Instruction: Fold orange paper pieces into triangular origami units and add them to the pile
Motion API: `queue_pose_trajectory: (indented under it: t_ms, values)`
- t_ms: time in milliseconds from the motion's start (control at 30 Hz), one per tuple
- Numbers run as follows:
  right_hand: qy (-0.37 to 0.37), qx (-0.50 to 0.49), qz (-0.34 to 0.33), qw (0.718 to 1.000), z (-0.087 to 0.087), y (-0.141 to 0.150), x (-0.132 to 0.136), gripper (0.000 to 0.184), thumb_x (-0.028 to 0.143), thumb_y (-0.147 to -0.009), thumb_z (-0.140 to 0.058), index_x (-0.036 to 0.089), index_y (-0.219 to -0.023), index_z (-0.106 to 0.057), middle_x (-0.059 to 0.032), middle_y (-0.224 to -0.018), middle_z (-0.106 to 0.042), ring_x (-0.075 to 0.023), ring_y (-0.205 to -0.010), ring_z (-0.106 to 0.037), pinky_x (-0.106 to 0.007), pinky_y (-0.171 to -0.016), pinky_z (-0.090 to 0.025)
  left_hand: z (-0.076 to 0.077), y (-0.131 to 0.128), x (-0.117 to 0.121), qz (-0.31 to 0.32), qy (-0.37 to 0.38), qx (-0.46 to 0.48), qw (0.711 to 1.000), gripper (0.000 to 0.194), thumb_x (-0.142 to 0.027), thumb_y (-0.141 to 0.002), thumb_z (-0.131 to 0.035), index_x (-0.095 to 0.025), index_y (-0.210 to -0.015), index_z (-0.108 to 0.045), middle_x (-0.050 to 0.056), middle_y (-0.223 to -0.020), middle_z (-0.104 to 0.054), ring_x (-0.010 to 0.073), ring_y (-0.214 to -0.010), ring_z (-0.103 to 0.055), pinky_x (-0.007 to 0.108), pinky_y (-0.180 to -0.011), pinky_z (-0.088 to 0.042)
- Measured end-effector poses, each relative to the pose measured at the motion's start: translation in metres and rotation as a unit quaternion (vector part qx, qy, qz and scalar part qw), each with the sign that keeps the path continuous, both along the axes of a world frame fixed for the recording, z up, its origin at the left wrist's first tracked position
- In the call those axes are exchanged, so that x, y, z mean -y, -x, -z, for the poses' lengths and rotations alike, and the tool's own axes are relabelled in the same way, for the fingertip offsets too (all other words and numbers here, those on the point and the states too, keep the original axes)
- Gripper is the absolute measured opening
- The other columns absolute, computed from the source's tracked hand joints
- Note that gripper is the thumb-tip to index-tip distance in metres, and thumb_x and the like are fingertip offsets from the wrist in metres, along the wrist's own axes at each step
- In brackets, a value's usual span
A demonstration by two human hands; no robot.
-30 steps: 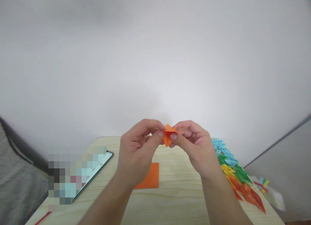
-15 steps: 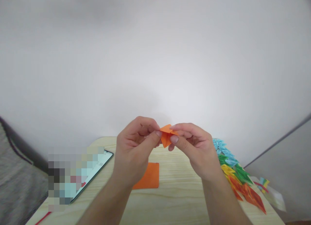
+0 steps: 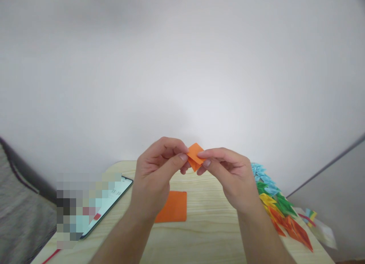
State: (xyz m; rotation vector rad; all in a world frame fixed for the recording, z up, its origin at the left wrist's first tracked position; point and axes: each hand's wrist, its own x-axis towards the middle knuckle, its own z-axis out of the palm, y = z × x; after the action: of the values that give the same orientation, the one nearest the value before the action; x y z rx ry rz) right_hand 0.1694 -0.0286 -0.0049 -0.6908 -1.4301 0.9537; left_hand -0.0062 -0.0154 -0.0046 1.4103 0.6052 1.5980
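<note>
Between my two hands, above the table, is a small folded piece of orange origami paper [image 3: 196,152]. My left hand [image 3: 159,167] pinches its left corner between thumb and fingers. On the right side, the thumb and index finger of my right hand [image 3: 228,173] close on its edge, with a flap lying across the front. A flat orange paper square [image 3: 175,207] rests on the table below, partly covered by my left wrist.
A phone [image 3: 107,205], partly blurred out, lies at the left with a red cord [image 3: 51,255] by it. Folded paper pieces [image 3: 268,188] in blue, green, yellow and orange line the right edge of the wooden table [image 3: 211,237]. A white wall [image 3: 182,66] rises behind.
The upper flap of the orange paper has come down over its front, so less of the open inside shows. My right fingers have shifted slightly downward with it.
</note>
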Motion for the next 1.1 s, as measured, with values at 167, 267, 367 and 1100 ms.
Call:
queue_pose_trajectory:
  t_ms: [167,267,367,1100]
  values:
    - [0.047,-0.033,-0.023,0.998,0.0,-0.001,-0.003,0.01,0.034,-0.092,-0.076,0.026,-0.097,-0.081,-0.0025,-0.084,-0.08,-0.0197,-0.072,-0.074,-0.037,-0.071,-0.063,-0.003,-0.003,0.006,-0.053,-0.012,-0.038,0.998,0.013,-0.012,-0.089,-0.07,-0.024,-0.089,-0.074,-0.002,-0.08,-0.069,0.0134,-0.072,-0.062,0.027,-0.067,-0.051]
    - [0.07,-0.055,-0.028,0.996,0.0,-0.001,-0.005,0.023,0.037,-0.086,-0.083,0.026,-0.104,-0.073,-0.001,-0.083,-0.079,-0.0185,-0.07,-0.073,-0.035,-0.069,-0.062,-0.006,-0.003,0.009,-0.091,-0.035,-0.103,0.99,0.01,-0.014,-0.089,-0.07,-0.023,-0.087,-0.074,-0.001,-0.08,-0.07,0.0152,-0.075,-0.065,0.028,-0.069,-0.053]
    - [0.092,-0.058,-0.059,0.992,0.0,-0.003,-0.007,0.039,0.034,-0.083,-0.086,0.028,-0.116,-0.066,0.0007,-0.084,-0.079,-0.0176,-0.071,-0.071,-0.034,-0.07,-0.06,-0.007,-0.002,0.011,-0.1,-0.067,-0.143,0.982,0.011,-0.014,-0.09,-0.068,-0.024,-0.088,-0.074,0.0,-0.083,-0.071,0.0162,-0.077,-0.066,0.03,-0.072,-0.053]
    - [0.042,-0.026,-0.043,0.998,0.0,-0.006,-0.007,0.012,0.026,-0.088,-0.082,0.022,-0.097,-0.076,-0.0015,-0.084,-0.077,-0.015,-0.075,-0.068,-0.029,-0.072,-0.054,-0.003,-0.001,0.007,-0.113,-0.099,-0.245,0.958,0.007,-0.019,-0.093,-0.068,-0.023,-0.087,-0.07,-0.002,-0.08,-0.068,0.0135,-0.076,-0.059,0.029,-0.074,-0.047]
